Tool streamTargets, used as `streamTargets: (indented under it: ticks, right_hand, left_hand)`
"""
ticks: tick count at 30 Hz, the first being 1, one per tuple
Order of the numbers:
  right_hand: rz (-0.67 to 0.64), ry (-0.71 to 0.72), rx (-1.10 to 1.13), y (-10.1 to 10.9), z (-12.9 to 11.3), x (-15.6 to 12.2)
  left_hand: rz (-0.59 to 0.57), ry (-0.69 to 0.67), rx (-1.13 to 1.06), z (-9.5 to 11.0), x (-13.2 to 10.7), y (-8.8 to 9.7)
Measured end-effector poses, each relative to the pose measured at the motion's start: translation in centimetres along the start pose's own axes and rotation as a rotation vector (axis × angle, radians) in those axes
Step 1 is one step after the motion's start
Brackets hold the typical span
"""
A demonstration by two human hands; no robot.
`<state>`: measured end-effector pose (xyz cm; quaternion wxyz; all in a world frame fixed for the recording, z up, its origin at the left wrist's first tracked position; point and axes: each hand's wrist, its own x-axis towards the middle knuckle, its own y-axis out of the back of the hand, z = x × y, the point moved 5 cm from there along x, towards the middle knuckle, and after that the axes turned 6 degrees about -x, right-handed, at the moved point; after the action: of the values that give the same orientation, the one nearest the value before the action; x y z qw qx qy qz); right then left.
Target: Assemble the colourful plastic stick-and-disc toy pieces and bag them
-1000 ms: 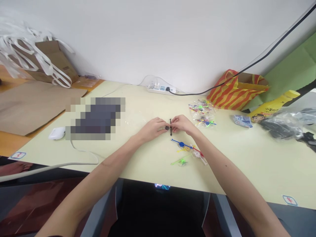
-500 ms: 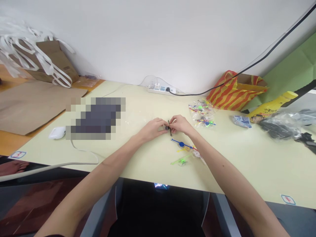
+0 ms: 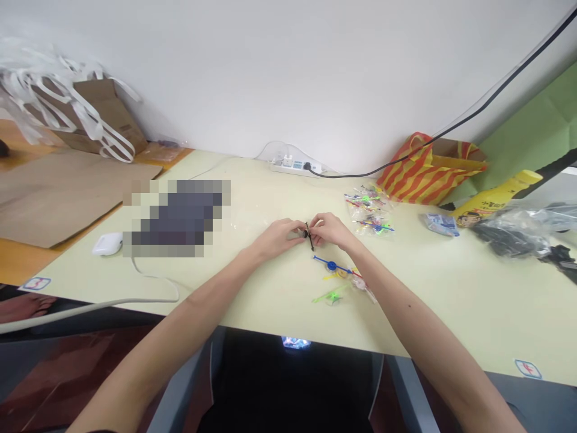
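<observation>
Between my two hands is a small black plastic arrow spinner [image 3: 311, 239], its thin pointer tilted nearly upright. My left hand [image 3: 283, 236] pinches its round middle part from the left. On the other side, the fingertips of my right hand [image 3: 328, 230] close on it, partly covering it. Just below, on the table, lie a blue arrow spinner [image 3: 332, 265], a yellow one [image 3: 341, 273], a green one [image 3: 333, 296] and a red-and-clear one [image 3: 358, 281], which my right forearm partly overlaps.
Clear bags of coloured spinners [image 3: 369, 210] lie behind my right hand. A power strip [image 3: 295, 166] sits by the wall. To the right are a striped bag [image 3: 415, 174], a yellow bottle [image 3: 496, 195] and a blue-white packet [image 3: 442, 224]; a white earphone case [image 3: 107, 243] is at left.
Both hands stay in nearly the same place around the black spinner. The fingers have shifted slightly on it; the whole view has moved down a little.
</observation>
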<state>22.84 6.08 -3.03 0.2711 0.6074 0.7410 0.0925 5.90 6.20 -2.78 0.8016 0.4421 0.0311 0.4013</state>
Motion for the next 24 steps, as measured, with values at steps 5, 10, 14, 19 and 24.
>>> streamTargets:
  ticks: [5,10,14,19,24]
  right_hand:
    - [-0.02,-0.003,0.061,0.0,0.1,-0.2]
    - [-0.015,0.037,0.062,1.5,0.1,-1.4]
    - [-0.08,0.185,-0.103,3.6,-0.5,-3.8]
    - [-0.278,0.281,-0.356,4.4,-0.4,-7.1]
    - [-0.344,0.221,-0.393,3.3,0.7,-8.3]
  left_hand:
    - [-0.01,-0.004,0.024,0.2,0.0,0.1]
    - [-0.022,-0.019,0.011,0.5,0.0,0.3]
    - [0.003,-0.057,0.029,1.0,0.0,0.4]
    - [0.035,-0.148,0.183,2.3,0.4,-0.2]
    - [-0.022,-0.171,0.236,2.4,1.0,-1.7]
